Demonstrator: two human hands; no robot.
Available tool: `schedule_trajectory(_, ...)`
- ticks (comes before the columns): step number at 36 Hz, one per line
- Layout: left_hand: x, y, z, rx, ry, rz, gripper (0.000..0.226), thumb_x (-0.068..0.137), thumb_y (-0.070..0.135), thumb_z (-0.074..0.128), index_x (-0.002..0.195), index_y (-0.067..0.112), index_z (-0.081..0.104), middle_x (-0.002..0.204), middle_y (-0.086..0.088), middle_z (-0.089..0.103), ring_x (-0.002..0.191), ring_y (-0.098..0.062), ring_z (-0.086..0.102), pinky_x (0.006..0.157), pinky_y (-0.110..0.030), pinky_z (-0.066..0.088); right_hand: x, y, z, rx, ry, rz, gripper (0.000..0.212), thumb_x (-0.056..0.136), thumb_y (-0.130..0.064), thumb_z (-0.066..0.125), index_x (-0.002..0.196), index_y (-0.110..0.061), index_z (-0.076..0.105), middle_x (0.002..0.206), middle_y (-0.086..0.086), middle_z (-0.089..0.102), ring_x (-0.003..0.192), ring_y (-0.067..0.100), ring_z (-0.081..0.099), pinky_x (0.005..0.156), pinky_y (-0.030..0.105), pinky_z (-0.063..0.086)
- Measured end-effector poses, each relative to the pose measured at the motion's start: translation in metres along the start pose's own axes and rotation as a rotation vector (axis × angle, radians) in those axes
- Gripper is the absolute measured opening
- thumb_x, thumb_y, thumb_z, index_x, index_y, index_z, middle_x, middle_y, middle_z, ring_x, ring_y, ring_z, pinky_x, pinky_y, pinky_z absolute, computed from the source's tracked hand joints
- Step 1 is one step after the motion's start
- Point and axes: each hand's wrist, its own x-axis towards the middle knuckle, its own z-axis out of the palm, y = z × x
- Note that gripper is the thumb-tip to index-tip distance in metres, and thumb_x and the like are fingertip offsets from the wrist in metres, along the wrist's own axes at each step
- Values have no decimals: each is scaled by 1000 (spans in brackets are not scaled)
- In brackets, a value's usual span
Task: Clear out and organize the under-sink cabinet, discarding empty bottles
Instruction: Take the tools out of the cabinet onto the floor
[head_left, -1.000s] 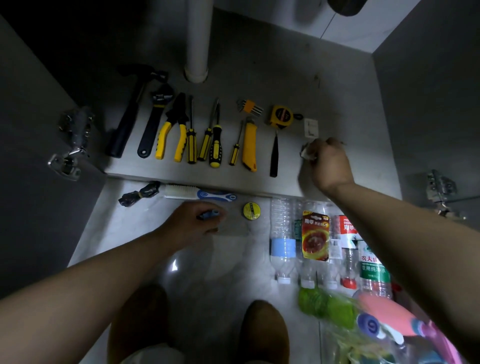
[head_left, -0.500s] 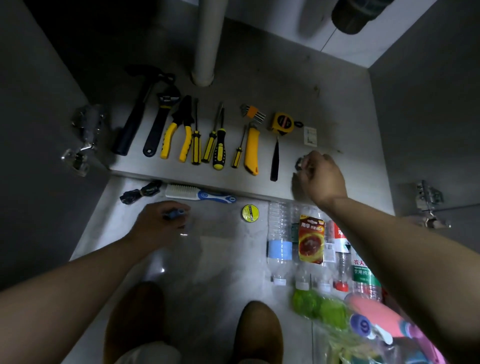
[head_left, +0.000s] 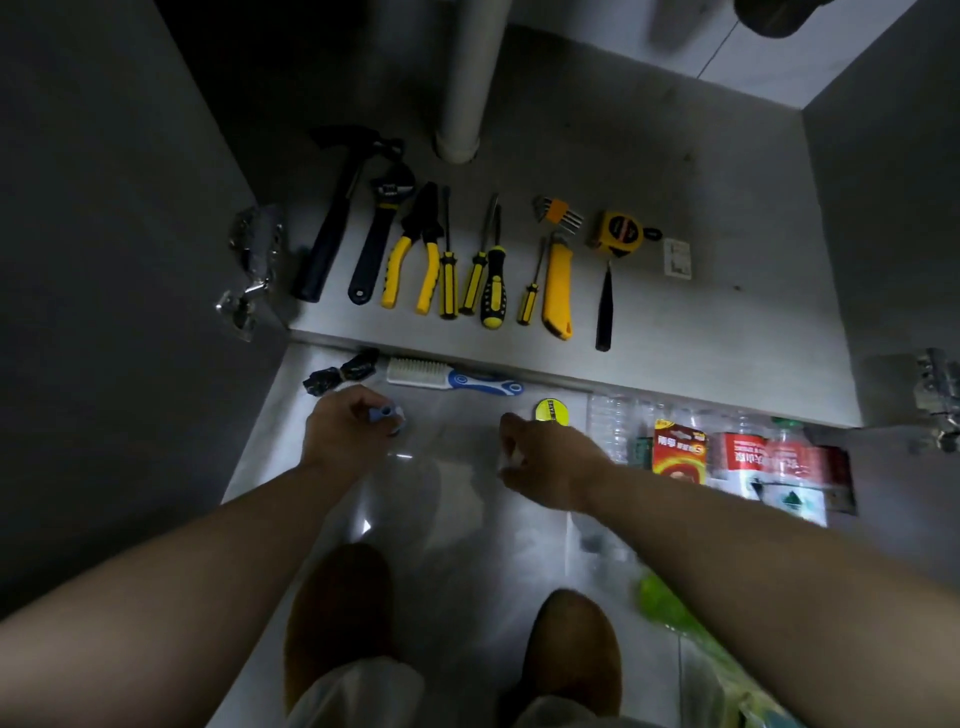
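My left grip (head_left: 345, 434) is pinching a blue cap (head_left: 383, 414), and a faint clear bottle (head_left: 447, 452) seems to be lying sideways from it toward my right grip (head_left: 550, 462). That grip is curling on a small pale thing (head_left: 513, 458). Water bottles (head_left: 779, 462) are lying on the floor just right of it, with hand tools (head_left: 493, 283) lining the cabinet floor (head_left: 675, 332) beyond.

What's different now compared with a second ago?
The right hand came out of the cabinet and down to the floor beside the round yellow tin, apparently pinching a small pale thing. The left hand slid left along the floor, gripping the same small blue thing. The tools, brush and bottles stayed put.
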Motion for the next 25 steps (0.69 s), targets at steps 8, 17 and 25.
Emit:
schedule_trajectory(8,16,-11,7,75,46,-65,23,69,28,90,73,43,72,72,15,71,68,-1,67,64,-22,52,36,-10,37,259,169,77,20,89,-17,62,108,-13,58,106,13,54,95,34,61,78,34,51)
schedule_trajectory(17,23,-8,19,213,98,-27,10,86,17,75,88,27,78,94,5,74,90,-13,68,79,-18,50,45,0,45,362,178,127,32,86,-6,63,116,-17,59,118,11,46,102,34,61,86,36,54)
schedule_trajectory(25,13,13,21,304,52,78,14,87,11,69,78,20,74,83,1,72,78,-14,67,74,-26,52,36,4,28,302,96,81,46,86,-14,64,129,-23,49,122,9,36,100,32,57,75,35,53)
